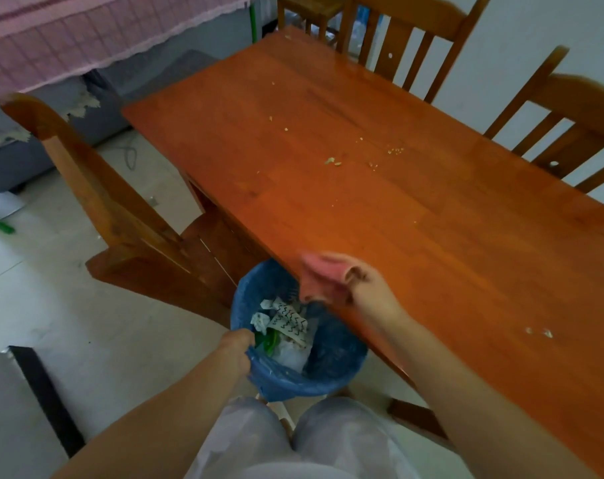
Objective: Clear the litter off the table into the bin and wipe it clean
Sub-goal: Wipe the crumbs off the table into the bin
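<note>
Nearest us, our left hand (236, 344) grips the rim of the blue-lined bin (331, 357), held just below the counter (414, 236) edge; crumpled wrappers (286, 321) lie inside. Our right hand (362, 281) is clamped on a pink cloth (319, 274) at that edge, blurred. Farther out, crumbs (333, 162) dot the counter. Wooden chairs (414, 32) stand beyond.

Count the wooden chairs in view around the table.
3 wooden chairs: one at the orange-brown wooden table's left side, two along its far right edge, one nearer the back, one nearer the camera. More may sit out of frame.
</note>
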`<control>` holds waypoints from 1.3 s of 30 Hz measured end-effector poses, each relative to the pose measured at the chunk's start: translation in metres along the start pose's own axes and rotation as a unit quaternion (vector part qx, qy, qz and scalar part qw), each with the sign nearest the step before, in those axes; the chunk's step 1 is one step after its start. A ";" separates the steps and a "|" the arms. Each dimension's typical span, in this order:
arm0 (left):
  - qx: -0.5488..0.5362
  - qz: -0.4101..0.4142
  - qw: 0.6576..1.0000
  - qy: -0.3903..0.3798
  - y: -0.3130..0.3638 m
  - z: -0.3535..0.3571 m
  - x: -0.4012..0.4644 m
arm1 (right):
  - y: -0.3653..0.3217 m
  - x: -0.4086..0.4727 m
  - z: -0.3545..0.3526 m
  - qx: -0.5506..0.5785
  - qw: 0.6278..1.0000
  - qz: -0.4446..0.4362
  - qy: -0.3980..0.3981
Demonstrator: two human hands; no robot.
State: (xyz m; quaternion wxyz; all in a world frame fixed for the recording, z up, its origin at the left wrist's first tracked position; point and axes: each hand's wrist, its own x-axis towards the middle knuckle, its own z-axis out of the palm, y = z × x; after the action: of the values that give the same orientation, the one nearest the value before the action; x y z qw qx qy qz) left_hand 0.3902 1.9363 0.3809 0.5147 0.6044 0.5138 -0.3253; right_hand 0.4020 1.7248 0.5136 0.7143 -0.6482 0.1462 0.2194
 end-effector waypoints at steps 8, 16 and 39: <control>-0.018 -0.006 1.000 0.019 0.011 0.020 0.001 | -0.039 0.079 -0.186 -0.193 0.903 -0.077 0.375; -0.044 -0.010 0.999 0.025 0.012 0.028 0.018 | 0.012 0.083 -0.135 -0.443 0.860 -0.084 0.241; -0.040 -0.030 0.998 0.026 0.028 0.012 0.013 | -0.070 0.091 -0.123 -0.365 0.869 -0.166 0.290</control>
State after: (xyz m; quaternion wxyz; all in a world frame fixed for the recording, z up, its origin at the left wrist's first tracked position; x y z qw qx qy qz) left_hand 0.4215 1.9301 0.3741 0.5146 0.5761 0.5577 -0.3038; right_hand 0.5248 1.6100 0.5147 0.3779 -0.9121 0.1461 -0.0626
